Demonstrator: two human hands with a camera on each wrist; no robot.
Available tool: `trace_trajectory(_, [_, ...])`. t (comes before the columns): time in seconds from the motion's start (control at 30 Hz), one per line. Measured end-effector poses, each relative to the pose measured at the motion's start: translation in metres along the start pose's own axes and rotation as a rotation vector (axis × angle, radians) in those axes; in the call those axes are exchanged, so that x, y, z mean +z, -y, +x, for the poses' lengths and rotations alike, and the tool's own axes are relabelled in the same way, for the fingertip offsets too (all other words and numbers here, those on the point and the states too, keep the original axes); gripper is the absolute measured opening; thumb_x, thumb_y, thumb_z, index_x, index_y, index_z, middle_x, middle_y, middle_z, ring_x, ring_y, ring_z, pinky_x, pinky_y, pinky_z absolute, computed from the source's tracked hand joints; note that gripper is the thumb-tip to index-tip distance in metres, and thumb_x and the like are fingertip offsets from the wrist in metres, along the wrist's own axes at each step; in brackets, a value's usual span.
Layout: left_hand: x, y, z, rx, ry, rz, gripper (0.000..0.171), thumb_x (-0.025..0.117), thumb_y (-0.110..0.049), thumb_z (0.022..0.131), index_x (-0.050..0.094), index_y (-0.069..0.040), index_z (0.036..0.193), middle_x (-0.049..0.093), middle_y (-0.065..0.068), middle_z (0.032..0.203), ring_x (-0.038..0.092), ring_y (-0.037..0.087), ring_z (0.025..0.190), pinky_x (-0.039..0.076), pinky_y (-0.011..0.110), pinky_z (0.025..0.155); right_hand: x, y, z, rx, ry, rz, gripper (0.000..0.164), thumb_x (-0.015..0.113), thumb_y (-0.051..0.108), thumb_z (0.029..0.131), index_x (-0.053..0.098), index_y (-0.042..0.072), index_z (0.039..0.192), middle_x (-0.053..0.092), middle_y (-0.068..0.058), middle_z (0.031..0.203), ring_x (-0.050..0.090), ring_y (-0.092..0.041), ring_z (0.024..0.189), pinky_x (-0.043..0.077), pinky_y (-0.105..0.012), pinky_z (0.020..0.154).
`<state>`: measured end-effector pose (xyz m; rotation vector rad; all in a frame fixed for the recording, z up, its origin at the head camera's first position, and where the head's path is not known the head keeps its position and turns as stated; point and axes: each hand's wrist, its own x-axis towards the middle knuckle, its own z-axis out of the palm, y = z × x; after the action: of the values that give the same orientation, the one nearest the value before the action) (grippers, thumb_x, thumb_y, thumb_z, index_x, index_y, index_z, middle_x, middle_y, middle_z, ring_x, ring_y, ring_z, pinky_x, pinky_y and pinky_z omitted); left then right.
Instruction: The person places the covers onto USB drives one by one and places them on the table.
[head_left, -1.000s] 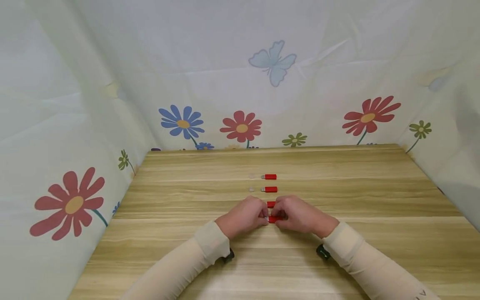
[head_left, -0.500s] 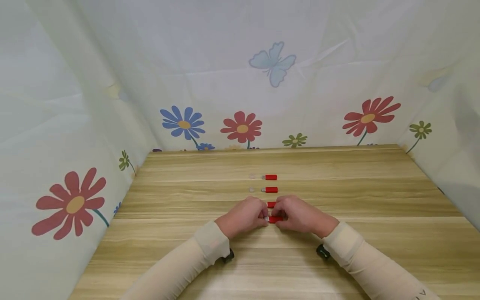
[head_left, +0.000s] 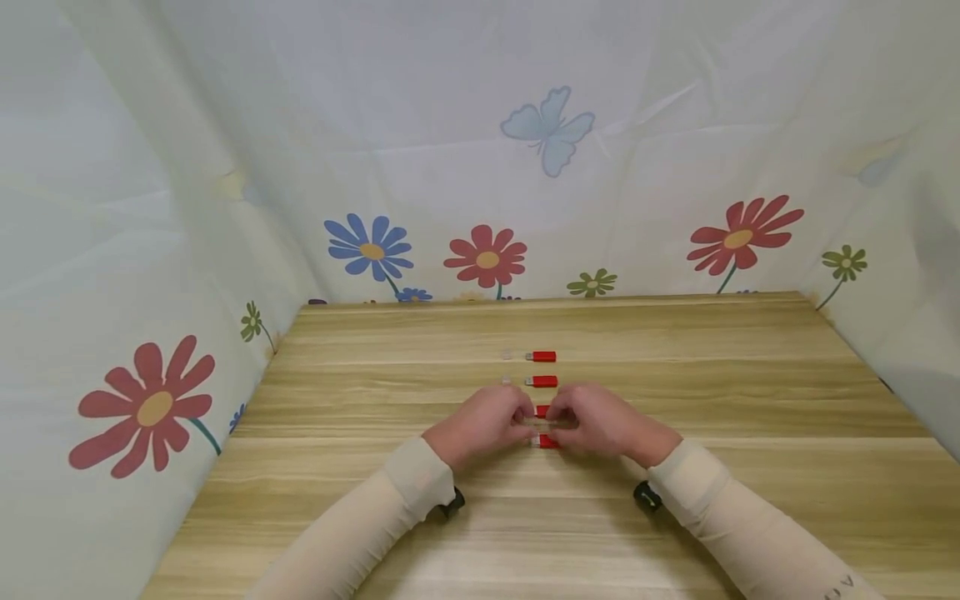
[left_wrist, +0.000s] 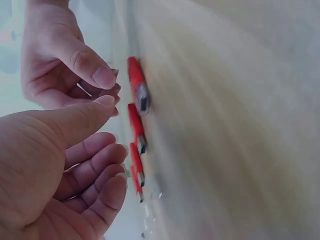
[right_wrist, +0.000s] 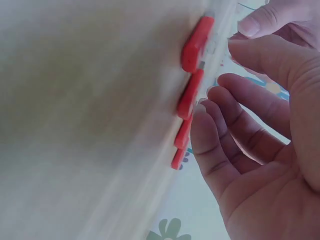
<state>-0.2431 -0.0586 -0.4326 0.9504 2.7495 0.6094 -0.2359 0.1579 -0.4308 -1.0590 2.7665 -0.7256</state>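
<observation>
Across the middle of the pale wooden worktop (head_left: 375, 358), four red USB sticks are being displayed in a column, their metal ends being pointed toward the person's left. Just above the nearest stick (head_left: 550, 442), the left hand (head_left: 483, 425) is being held palm inward, its fingers loosely bent and its thumb parted from them; nothing is being gripped by it. From the opposite side, the right hand (head_left: 607, 425) is being held in a similar relaxed curve, with thumb and fingers apart and nothing being grasped. Between the two, a narrow gap is being shown in the head view. Behind the nearest stick, the second stick (head_left: 542, 412) is being partly covered by the fingers. Farther back, the third stick (head_left: 545, 382) and the farthest stick (head_left: 545, 357) are being seen whole, a clear cap (head_left: 506, 381) and a fainter cap (head_left: 507, 355) being set to the left of their metal ends. Both forearms are being covered by pale sleeves (head_left: 352, 525), and a black device (head_left: 647, 497) is being worn at the right wrist. Beyond the worktop, a white sheet (head_left: 420, 175) is being decorated by printed flowers and a blue butterfly (head_left: 555, 133).
</observation>
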Motion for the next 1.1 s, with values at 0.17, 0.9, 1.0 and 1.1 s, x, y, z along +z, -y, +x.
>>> trace_trajectory(0.17, [-0.010, 0.004, 0.002, -0.028, -0.024, 0.049, 0.022, 0.077, -0.029, 0.093, 0.077, -0.011, 0.105, 0.072, -0.001, 0.098, 0.059, 0.009, 0.082, 0.054, 0.023, 0.079, -0.004, 0.000, 0.006, 0.004, -0.022, -0.032, 0.008, 0.081, 0.009, 0.085, 0.079, 0.013, 0.092, 0.069, 0.004, 0.088, 0.058, -0.010, 0.077, 0.052, -0.023, 0.071])
trace_trajectory(0.9, [-0.015, 0.036, 0.006, -0.133, -0.006, 0.155, 0.032, 0.078, -0.033, 0.091, 0.075, -0.008, 0.112, 0.070, 0.004, 0.108, 0.063, 0.019, 0.101, 0.055, 0.033, 0.095, -0.004, -0.009, 0.031, 0.072, 0.041, -0.094, 0.021, 0.083, 0.016, 0.084, 0.078, 0.005, 0.101, 0.069, -0.002, 0.094, 0.062, -0.015, 0.082, 0.055, -0.030, 0.077])
trace_trajectory(1.0, [-0.015, 0.036, 0.006, -0.148, 0.000, 0.149, 0.034, 0.078, -0.034, 0.091, 0.075, -0.008, 0.113, 0.069, 0.003, 0.108, 0.061, 0.018, 0.098, 0.055, 0.033, 0.094, -0.005, -0.010, 0.031, 0.070, 0.047, -0.092, 0.021, 0.083, 0.016, 0.084, 0.078, 0.005, 0.101, 0.068, -0.003, 0.093, 0.061, -0.016, 0.081, 0.054, -0.029, 0.076])
trace_trajectory(1.1, [-0.015, 0.036, 0.007, -0.152, 0.007, 0.154, 0.035, 0.078, -0.035, 0.091, 0.074, -0.008, 0.114, 0.068, 0.003, 0.107, 0.059, 0.017, 0.095, 0.054, 0.032, 0.093, -0.004, -0.012, 0.032, 0.080, 0.053, -0.093, 0.021, 0.083, 0.017, 0.084, 0.078, 0.006, 0.101, 0.068, -0.002, 0.093, 0.060, -0.015, 0.080, 0.053, -0.028, 0.076])
